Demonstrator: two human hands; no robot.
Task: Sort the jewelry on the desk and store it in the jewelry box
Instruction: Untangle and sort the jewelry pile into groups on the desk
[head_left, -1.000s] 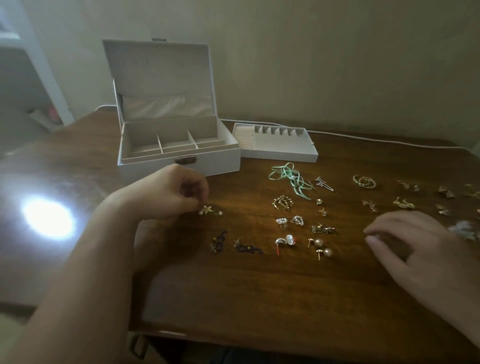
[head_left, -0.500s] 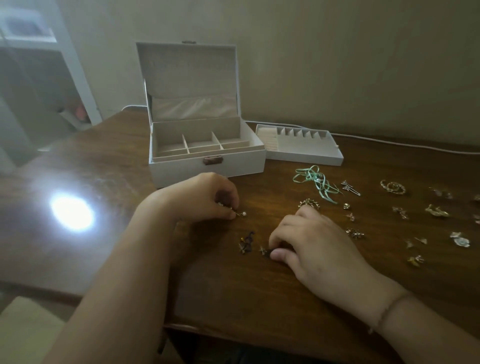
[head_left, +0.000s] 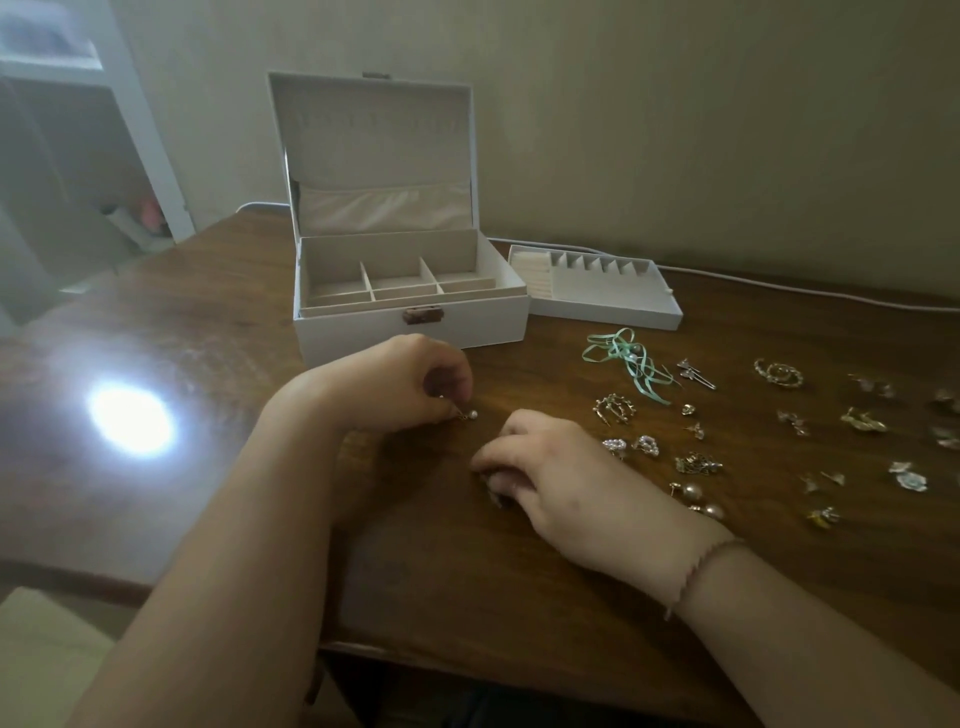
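My left hand (head_left: 400, 382) pinches a pearl earring (head_left: 469, 414); at four o'clock, my right hand (head_left: 561, 475) pinches a dark earring (head_left: 493, 496) on the desk (head_left: 218, 332).

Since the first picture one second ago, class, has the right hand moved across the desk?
Yes. The right hand has moved leftward, away from the scattered gold pieces at the desk's right side, and now lies near the left hand, in front of the jewelry box.

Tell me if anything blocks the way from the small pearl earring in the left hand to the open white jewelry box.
Nothing visible does. The left hand pinches the small pearl earring just in front of the open white jewelry box, with only bare wooden desk between them.
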